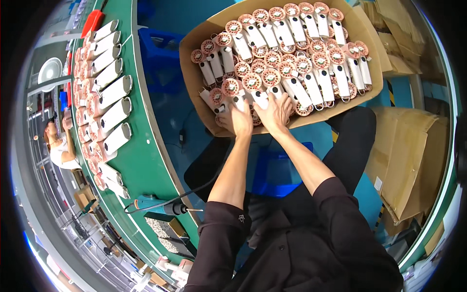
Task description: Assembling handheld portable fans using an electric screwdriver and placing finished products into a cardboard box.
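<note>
A cardboard box (192, 97) before me is packed with rows of handheld fans (297, 92), each with a white handle and a round, slotted pink head. Both hands reach over its near edge. My left hand (238, 119) is closed around the handle of a fan (239, 101) near the left corner. Close beside it, my right hand (275, 114) has its fingers bent over a neighbouring white handle (261, 100). The fingertips of both hands are partly hidden among the fans.
On the green bench (146, 170) to my left lie more fans (111, 107) in a row, a teal electric screwdriver (163, 206) and a black tray of screws (187, 247). Cardboard boxes (404, 155) stand at right. A blue stool (275, 168) is below; a person (62, 146) is across the bench.
</note>
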The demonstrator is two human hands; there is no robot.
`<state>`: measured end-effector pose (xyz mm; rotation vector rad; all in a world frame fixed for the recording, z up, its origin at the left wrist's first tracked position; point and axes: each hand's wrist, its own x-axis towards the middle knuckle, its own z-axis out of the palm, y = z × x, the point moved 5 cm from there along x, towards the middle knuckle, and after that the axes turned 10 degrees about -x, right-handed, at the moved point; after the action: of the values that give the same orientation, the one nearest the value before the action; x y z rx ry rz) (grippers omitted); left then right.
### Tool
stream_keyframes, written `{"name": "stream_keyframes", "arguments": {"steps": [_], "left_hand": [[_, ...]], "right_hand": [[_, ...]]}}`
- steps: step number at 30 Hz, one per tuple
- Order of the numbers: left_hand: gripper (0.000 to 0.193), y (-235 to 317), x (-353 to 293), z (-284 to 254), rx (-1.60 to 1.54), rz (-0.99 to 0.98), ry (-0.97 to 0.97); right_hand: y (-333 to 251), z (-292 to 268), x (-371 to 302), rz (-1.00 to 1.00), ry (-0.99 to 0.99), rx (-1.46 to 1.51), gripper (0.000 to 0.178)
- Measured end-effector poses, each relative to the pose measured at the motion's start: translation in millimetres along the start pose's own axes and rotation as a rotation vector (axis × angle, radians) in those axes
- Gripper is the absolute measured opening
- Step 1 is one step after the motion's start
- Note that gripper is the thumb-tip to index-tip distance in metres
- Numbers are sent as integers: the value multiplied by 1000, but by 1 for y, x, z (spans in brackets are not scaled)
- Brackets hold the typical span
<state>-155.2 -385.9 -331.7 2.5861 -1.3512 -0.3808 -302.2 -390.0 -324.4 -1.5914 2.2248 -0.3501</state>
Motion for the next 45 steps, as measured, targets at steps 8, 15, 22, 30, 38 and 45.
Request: {"name": "stream_keyframes", "arguments": {"steps": [8, 15, 22, 30, 38, 45], "left_hand": [[77, 8, 5, 10, -134, -97, -91], [88, 4, 3, 24, -118, -76, -179], [73, 6, -8, 19, -585, -195, -425], [69, 4, -7, 11, -623, 12, -271], [63, 9, -17, -6, -523, -22, -346], [63, -20, -17, 0, -505, 181, -43]], "right_hand": [[-10, 14, 3, 85, 11, -5, 63], [-6, 13, -4, -24, 1, -75, 51], [0, 4, -14, -139, 22, -25, 48], [7, -7, -15, -216, 36, -46, 48], [17, 3, -16, -311, -106, -79, 62], [50, -71, -8, -483, -93, -50, 43]]}}
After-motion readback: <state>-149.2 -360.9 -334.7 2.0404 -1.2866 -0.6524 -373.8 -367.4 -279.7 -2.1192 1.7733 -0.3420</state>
